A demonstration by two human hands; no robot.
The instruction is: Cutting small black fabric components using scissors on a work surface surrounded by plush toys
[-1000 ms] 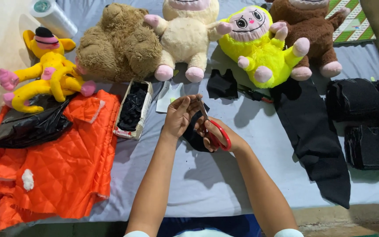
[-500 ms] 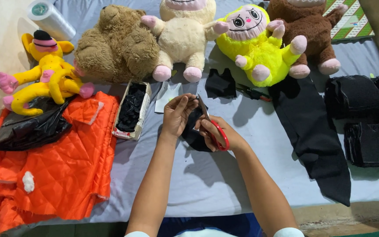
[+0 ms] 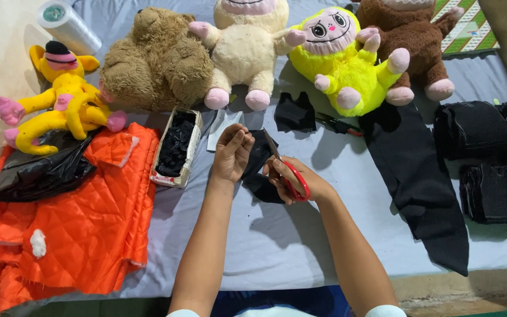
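My left hand (image 3: 231, 154) holds up a piece of black fabric (image 3: 260, 170) over the grey table cover (image 3: 277, 246). My right hand (image 3: 293, 179) grips red-handled scissors (image 3: 289, 173), whose blades point up into the fabric beside my left fingers. The lower end of the fabric lies on the cover between my two wrists. A small white card (image 3: 221, 128) lies just beyond my left hand.
Several plush toys line the far edge: a yellow one (image 3: 60, 100), a brown bear (image 3: 156, 61), a cream one (image 3: 247, 53), a yellow-green one (image 3: 344, 58), a dark brown one (image 3: 412, 41). Orange quilted cloth (image 3: 83, 229) lies left, beside an open box of black pieces (image 3: 176, 147). A black strip (image 3: 415, 176) and folded black stacks (image 3: 494, 158) lie right.
My hands stay in nearly the same place. The left fingers have shifted slightly on the black fabric while the scissors stay against it.
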